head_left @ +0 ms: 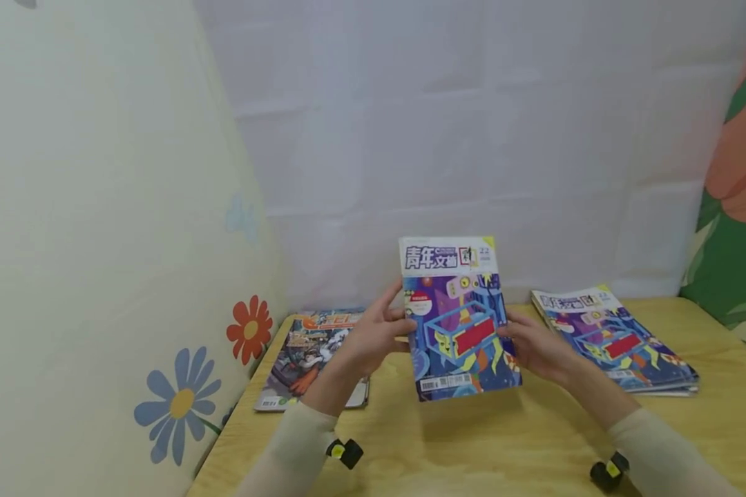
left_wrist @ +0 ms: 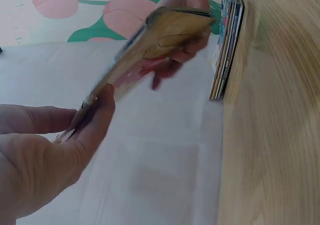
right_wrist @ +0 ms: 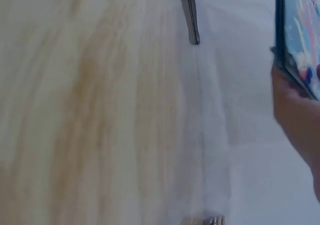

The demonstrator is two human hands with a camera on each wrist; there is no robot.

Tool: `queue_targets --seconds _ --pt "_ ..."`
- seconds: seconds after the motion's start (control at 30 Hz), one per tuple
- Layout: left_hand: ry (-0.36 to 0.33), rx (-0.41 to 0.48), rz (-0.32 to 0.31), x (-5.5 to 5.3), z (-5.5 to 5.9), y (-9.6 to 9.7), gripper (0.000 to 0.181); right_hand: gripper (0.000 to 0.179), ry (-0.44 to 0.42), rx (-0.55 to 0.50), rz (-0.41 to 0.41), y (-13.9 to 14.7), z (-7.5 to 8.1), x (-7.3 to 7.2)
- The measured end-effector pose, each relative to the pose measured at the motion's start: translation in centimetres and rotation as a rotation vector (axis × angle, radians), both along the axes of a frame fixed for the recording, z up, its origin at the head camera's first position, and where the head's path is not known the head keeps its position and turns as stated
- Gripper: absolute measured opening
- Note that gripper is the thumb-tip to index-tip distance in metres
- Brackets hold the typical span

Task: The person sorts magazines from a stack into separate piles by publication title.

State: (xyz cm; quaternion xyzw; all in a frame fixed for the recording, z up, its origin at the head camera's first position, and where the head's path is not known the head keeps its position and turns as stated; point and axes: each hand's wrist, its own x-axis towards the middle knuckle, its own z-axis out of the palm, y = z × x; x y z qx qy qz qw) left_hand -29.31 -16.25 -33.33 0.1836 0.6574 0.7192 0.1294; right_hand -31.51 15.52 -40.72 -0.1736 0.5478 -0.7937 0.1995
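A magazine (head_left: 460, 324) with a purple and blue cover is held up above the table, its front turned toward the head camera. My left hand (head_left: 376, 335) grips its left edge, thumb on the cover and fingers behind. On the opposite edge my right hand (head_left: 537, 345) pinches it the same way. Seen edge-on in the left wrist view, the held magazine (left_wrist: 135, 50) slants between both hands, clear of the wood. In the right wrist view only part of the right hand (right_wrist: 300, 120) and the magazine (right_wrist: 300, 35) shows at the right border.
A stack of magazines (head_left: 622, 345) with the same cover lies at the table's right. At the left lies another magazine pile (head_left: 304, 359) with a dark comic-style cover, partly behind my left arm. The wooden table (head_left: 460, 455) meets a white cloth backdrop (head_left: 472, 138) and a flowered side wall (head_left: 130, 207).
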Motion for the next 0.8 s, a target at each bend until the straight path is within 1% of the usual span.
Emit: queue_targets --seconds 0.1,0.17,0.23,0.3,0.4,0.47,0.53,0.63,0.7,0.77,0.8 --pt "-0.013 0.047 -0.022 -0.2 -0.5 0.0 0.083 0.066 0.007 -0.143 0.073 0.9 -0.6 0.4" --pt "-0.023 0.066 -0.033 -0.3 -0.9 0.2 0.083 0.067 0.007 -0.201 0.101 1.7 -0.9 1.0" --pt "-0.029 0.077 -0.052 -0.3 -1.2 0.6 0.082 0.069 -0.006 -0.235 0.117 2.6 -1.1 1.5" --pt "-0.027 0.078 -0.074 -0.4 -1.5 1.2 0.082 0.071 -0.020 -0.234 0.111 3.5 -1.2 2.0" --pt "-0.012 0.074 -0.106 -0.6 -1.8 2.1 0.082 0.076 -0.032 -0.200 0.074 4.8 -1.1 2.6" --pt "-0.004 0.066 -0.111 -0.9 -1.8 2.9 0.082 0.078 -0.031 -0.176 0.058 5.6 -0.9 2.7" --pt "-0.004 0.052 -0.099 -1.4 -1.9 3.8 0.082 0.077 -0.025 -0.178 0.061 6.5 -0.7 2.7" --pt "-0.019 0.029 -0.073 -2.4 -2.5 5.2 0.083 0.070 -0.007 -0.188 0.091 8.1 -0.6 2.3" --pt "-0.041 0.021 -0.061 -3.3 -3.0 6.3 0.083 0.063 -0.005 -0.193 0.098 9.1 -0.6 2.1" --pt "-0.073 0.037 -0.061 -4.1 -3.7 7.6 0.083 0.056 -0.018 -0.170 0.079 10.3 -0.6 1.9" --pt "-0.094 0.054 -0.066 -4.5 -4.0 8.2 0.082 0.051 -0.028 -0.145 0.051 10.9 -0.5 1.9"
